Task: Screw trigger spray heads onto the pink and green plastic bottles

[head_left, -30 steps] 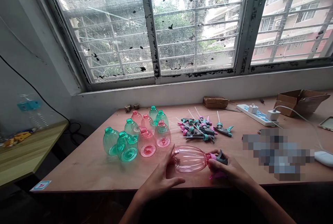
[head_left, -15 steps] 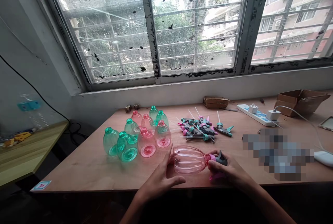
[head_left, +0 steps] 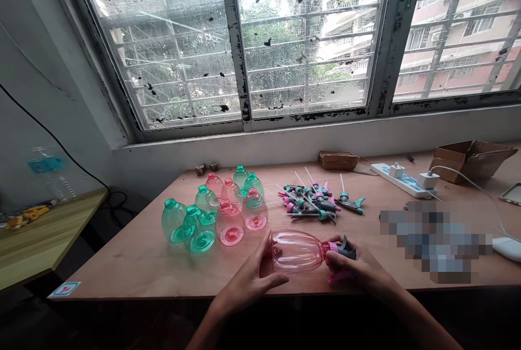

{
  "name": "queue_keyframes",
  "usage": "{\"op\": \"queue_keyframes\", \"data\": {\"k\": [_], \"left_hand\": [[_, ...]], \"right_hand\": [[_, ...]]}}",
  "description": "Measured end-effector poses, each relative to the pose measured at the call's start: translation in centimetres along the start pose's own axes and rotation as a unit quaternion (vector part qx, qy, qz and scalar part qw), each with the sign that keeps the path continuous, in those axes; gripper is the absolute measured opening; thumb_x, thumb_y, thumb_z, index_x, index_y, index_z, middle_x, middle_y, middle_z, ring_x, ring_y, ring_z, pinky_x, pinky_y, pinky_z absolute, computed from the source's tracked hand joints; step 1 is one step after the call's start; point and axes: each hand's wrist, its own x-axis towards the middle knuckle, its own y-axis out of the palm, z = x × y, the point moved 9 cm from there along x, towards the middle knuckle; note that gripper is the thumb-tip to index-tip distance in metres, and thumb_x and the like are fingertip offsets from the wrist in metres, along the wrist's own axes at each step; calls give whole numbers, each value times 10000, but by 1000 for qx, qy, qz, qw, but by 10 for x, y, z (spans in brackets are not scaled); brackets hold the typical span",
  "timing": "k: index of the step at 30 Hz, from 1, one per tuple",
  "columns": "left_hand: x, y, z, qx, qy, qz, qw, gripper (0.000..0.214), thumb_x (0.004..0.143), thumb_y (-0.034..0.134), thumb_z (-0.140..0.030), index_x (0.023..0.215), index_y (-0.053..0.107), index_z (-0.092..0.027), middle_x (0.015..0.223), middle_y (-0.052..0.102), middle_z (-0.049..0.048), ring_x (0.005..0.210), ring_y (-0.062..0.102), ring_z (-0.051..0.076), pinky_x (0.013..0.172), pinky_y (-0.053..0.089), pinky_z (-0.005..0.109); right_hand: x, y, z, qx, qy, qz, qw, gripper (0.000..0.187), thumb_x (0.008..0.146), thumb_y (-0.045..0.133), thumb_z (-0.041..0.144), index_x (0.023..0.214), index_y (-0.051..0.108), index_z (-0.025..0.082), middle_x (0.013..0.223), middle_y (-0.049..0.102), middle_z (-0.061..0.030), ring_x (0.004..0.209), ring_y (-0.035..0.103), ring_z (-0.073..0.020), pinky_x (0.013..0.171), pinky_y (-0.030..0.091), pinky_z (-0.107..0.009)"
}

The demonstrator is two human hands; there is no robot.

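Note:
A clear pink spray bottle (head_left: 296,252) lies on its side above the table's front edge, its base to the left. My right hand (head_left: 362,267) is closed around its neck end, where a pink collar and a dark grey spray head (head_left: 345,248) show. My left hand (head_left: 251,278) is at the base, fingers stretched up beside it and thumb apart below; whether the fingertips touch is partly hidden. Beyond it stand several open-necked bottles, some green (head_left: 199,230), some pink (head_left: 230,224). A heap of spray heads (head_left: 311,202) with white tubes lies behind the held bottle.
At the back right are a white power strip (head_left: 402,180) with plugs, an open cardboard box (head_left: 470,161) and a small brown package (head_left: 337,160). A blurred patch (head_left: 437,244) covers something on the right. A white mouse-shaped object (head_left: 507,248) lies at the right edge.
The held bottle has turned slightly about its length and sits a touch lower. Both hands are almost where they were.

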Motion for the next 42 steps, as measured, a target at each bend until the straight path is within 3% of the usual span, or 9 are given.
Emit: {"op": "queue_keyframes", "data": {"k": [7, 12, 19, 25, 30, 34, 38, 42], "left_hand": [[0, -3, 1, 32, 9, -14, 999, 990, 775, 798, -305, 1558, 192, -297, 1457, 518, 87, 1369, 444, 297, 1186, 298, 471], [0, 1, 3, -22, -3, -5, 1000, 1041, 769, 804, -310, 1566, 135, -299, 1496, 475, 99, 1317, 510, 283, 1160, 347, 471], [0, 0, -1, 10, -9, -6, 1000, 972, 770, 808, -314, 1550, 227, -299, 1454, 532, 84, 1389, 430, 294, 1193, 290, 487], [1, 0, 2, 6, 17, -5, 1000, 1011, 792, 794, -306, 1559, 136, -343, 1579, 372, 74, 1390, 435, 287, 1195, 283, 499], [3, 1, 5, 9, 33, 0, 999, 1085, 795, 781, -261, 1570, 23, -304, 1581, 361, 95, 1417, 394, 287, 1197, 293, 472], [2, 0, 2, 22, 24, -3, 999, 1082, 742, 827, -272, 1569, 130, -286, 1610, 300, 94, 1426, 370, 318, 1203, 281, 469], [-1, -2, 2, 32, 0, -7, 999, 1004, 753, 824, -329, 1554, 221, -286, 1553, 406, 96, 1424, 374, 318, 1204, 271, 478], [-1, -3, 1, 35, 16, -12, 999, 987, 803, 788, -335, 1563, 159, -306, 1418, 552, 90, 1347, 478, 284, 1188, 304, 461]], "right_hand": [[1, -3, -2, -7, -2, -2, 1000, 467, 694, 828, 519, 940, 642, 169, 684, 691, -5, 593, 641, -185, 543, 549, -297], [1, -1, -2, -3, 2, -2, 1000, 494, 671, 833, 544, 936, 645, 171, 667, 670, 3, 584, 630, -187, 539, 554, -308], [0, -1, 0, -4, 0, 0, 1000, 470, 690, 828, 529, 937, 641, 175, 675, 679, 1, 589, 637, -186, 540, 560, -304], [0, -2, -1, -8, -3, -4, 1000, 473, 693, 823, 527, 944, 638, 171, 672, 685, -2, 576, 635, -179, 533, 556, -300], [0, 0, -1, -5, 2, 2, 1000, 487, 685, 828, 528, 956, 637, 171, 660, 678, 3, 573, 629, -175, 540, 563, -304], [-1, 0, 2, -10, -2, -2, 1000, 488, 687, 824, 537, 949, 646, 167, 659, 671, 3, 582, 630, -182, 538, 559, -303], [-1, 0, 3, -7, 2, -9, 1000, 513, 664, 828, 562, 948, 646, 176, 676, 675, -1, 585, 639, -194, 546, 565, -322], [-1, -1, 3, 0, 0, -15, 1000, 514, 662, 829, 564, 949, 641, 181, 683, 669, -1, 591, 640, -199, 547, 565, -328]]}}
